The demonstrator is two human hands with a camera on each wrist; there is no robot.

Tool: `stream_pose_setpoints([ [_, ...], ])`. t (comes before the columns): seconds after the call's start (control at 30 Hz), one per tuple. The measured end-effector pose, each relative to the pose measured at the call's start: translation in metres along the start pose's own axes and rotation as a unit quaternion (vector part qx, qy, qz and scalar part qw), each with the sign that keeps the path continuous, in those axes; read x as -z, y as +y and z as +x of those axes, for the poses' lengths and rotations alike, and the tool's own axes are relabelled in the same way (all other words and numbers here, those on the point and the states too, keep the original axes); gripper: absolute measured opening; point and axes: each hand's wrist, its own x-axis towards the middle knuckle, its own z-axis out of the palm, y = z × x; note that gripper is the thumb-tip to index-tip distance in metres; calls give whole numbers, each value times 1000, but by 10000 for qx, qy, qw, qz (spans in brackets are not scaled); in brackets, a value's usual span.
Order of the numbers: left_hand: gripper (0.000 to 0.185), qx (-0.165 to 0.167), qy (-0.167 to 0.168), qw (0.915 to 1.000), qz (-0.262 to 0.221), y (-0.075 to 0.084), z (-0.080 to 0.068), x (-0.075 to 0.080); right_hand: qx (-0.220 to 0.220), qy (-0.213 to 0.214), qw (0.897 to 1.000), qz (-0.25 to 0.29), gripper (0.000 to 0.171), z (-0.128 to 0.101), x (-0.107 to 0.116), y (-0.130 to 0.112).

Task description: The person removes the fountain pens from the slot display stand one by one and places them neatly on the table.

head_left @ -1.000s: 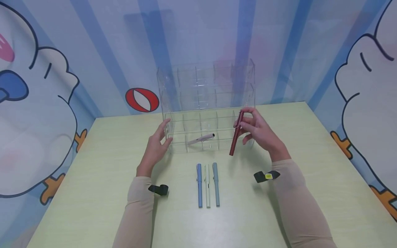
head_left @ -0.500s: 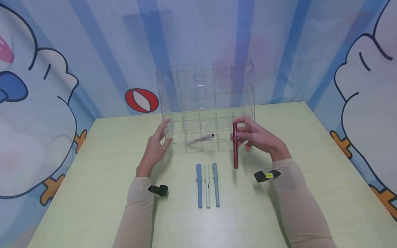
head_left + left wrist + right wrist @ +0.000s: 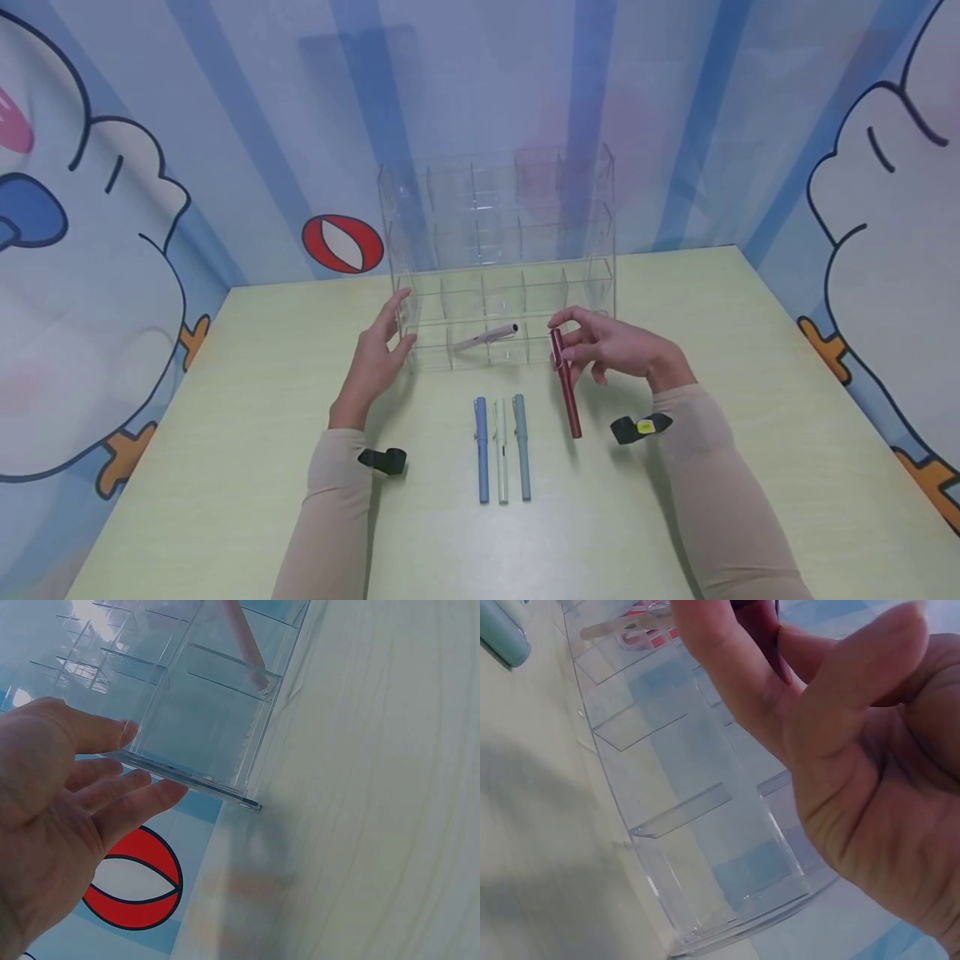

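A dark red capped pen is pinched by the cap end in my right hand, its other end slanting down toward the table. In the right wrist view only a bit of this dark red pen shows between the fingers. My left hand grips the left side panel of a clear acrylic tiered rack, thumb on one face and fingers on the other, as the left wrist view shows. Inside the rack's lowest front row a pale pink pen leans at a slant over the dividers.
In front of the rack a blue pen, a pale green pen and a grey-blue pen lie side by side on the light table. A printed cloth hangs close behind the rack.
My right hand has come down and left, toward the table's front, with the dark red pen. The pen's tilt has swung, its lower end now pointing right. My left hand stays put.
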Motion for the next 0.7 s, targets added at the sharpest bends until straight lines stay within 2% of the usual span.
stream_pose_setpoints([
  [0.23, 73, 24, 26, 10000, 3, 2, 0, 1, -169, -410, 9988, -195, 46, 8, -5, 4],
  [0.5, 72, -82, 45, 10000, -32, 0, 0, 1, -662, -448, 9956, -492, 45, 15, -12, 10],
  [0.7, 72, -22, 25, 10000, 13, 1, 0, 0, -920, -570, 9935, -357, 41, 19, -16, 15],
])
